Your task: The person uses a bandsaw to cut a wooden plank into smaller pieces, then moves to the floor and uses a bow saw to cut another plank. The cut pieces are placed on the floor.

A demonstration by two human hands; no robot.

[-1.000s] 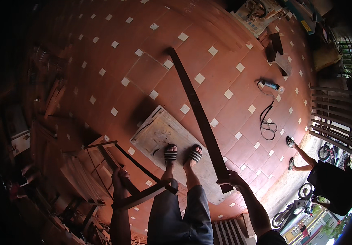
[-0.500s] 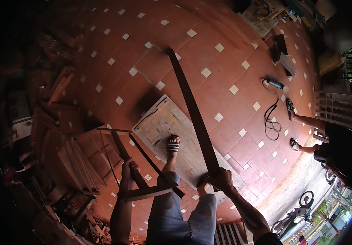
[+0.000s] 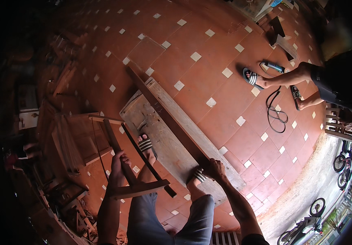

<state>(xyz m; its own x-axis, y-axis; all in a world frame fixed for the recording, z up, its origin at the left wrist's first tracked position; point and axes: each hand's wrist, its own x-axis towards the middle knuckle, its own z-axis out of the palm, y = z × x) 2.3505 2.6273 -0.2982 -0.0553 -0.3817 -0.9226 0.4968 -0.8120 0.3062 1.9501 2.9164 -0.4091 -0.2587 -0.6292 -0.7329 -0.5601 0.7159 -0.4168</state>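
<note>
A wooden frame saw [image 3: 141,190] is gripped by my left hand [image 3: 121,162], fingers wrapped round its middle bar. The dark blade lies on the saw's right side and a thin cord or rod on its left. My right hand [image 3: 215,169] is closed on the near end of a long dark wooden plank [image 3: 165,114], which slants away to the far left. Under the plank is a low, worn wooden bench [image 3: 172,143], its pale top running the same way. My sandalled feet are on or beside the bench; the right foot is next to my right hand.
Wooden panels [image 3: 63,143] and furniture parts crowd the left. On the tiled floor at right lie a power tool [image 3: 274,66] and its looped black cord [image 3: 273,109]. Another person's leg [image 3: 286,78] is stepping beside them. Parked motorcycles [image 3: 306,224] stand outside at lower right.
The plank's far end has swung left and come down over the bench. My left hand still holds the saw. The other person has stepped in from the right, near the power tool.
</note>
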